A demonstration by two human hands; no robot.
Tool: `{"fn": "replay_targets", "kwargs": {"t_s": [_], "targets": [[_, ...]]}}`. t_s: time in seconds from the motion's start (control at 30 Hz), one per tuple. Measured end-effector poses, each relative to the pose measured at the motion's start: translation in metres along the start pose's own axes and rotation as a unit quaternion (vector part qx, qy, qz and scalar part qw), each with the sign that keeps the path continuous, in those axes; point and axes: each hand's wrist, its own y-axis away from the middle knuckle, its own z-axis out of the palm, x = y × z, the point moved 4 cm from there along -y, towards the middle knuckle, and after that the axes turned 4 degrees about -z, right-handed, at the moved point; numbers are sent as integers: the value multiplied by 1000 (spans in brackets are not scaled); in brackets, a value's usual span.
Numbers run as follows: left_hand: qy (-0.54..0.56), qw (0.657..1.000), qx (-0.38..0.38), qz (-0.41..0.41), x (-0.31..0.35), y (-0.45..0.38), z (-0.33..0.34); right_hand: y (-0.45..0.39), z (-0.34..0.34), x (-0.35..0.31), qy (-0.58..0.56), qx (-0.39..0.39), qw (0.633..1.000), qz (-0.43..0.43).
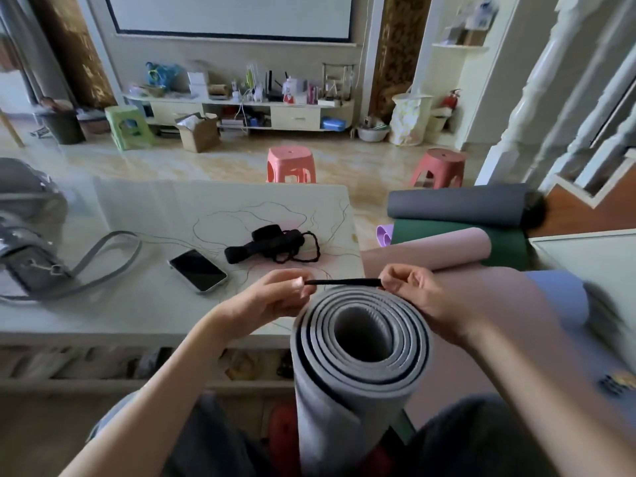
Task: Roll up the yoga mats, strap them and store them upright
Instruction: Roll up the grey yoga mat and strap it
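Dark phone (198, 270) on pale table (137, 304), grey strapped bag (34, 266) at left, two pink stools (291, 164) beyond

head view looks forward and down, close over the hands, room beyond.

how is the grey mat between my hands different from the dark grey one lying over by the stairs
The grey mat stands on end, its open spiral facing the camera; the dark grey mat lies on its side. The grey mat is lighter, and both hands, left and right, stretch a black strap above it; nothing touches the dark one. Both are rolled.
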Motion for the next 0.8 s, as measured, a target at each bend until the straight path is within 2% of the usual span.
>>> {"fn": "replay_targets", "kwargs": {"t_s": [0.17, 0.23, 0.3, 0.37, 0.4, 0.47, 0.5, 0.57, 0.67, 0.73, 0.8], "targets": [[-127, 992, 3, 6, 14, 40, 32, 36, 2, -14, 38, 16, 998, -50], [-217, 976, 10, 2, 18, 58, 38, 49, 0, -16, 44, -21, 998, -39], [-322, 946, 12, -30, 18, 70, 46, 64, 0, -16, 21, -82, 996, -2], [-406, 910, 63, -55, 19, 76, 57, 82, -2, -18, 6, -139, 990, 29], [-421, 900, 102, -43, 21, 76, 62, 92, -1, -22, 22, -162, 986, 37], [-392, 907, 154, 5, 20, 75, 73, 109, 0, -28, 118, -182, 975, 51], [-366, 915, 167, 28, 17, 74, 78, 116, 0, -31, 187, -157, 968, 53], [-327, 922, 196, 66, 12, 71, 86, 126, 0, -38, 278, -58, 959, 27], [-290, 912, 272, 104, 5, 66, 86, 137, 10, -40, 294, 71, 945, -123], [-281, 896, 328, 109, -4, 64, 83, 138, 16, -29, 286, 145, 930, -179], [-319, 864, 369, 122, -11, 63, 82, 137, 19, -14, 277, 210, 914, -210]]}}
